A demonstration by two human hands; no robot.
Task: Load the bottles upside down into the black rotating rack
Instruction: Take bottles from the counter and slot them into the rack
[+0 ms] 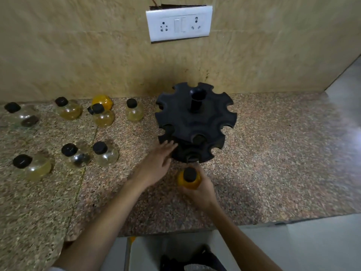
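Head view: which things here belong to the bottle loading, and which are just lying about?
Job: black rack; orange bottle held in the right hand; left hand at the rack's rim; waiting bottles on the left.
Lying about: wall socket plate; the granite counter only bears it all.

Wide stretch of bench (283, 157) right of the black rack (195, 124), free for a pass. Left side crowded with scattered bottles (101, 118), only narrow lanes between. Behind, hemmed by the wall (97, 65) close to the rack's back. In front, blocked by the left hand (156, 163) at the rack's front-left edge and the right hand (202, 190) gripping an orange bottle (188, 179) just before its base.
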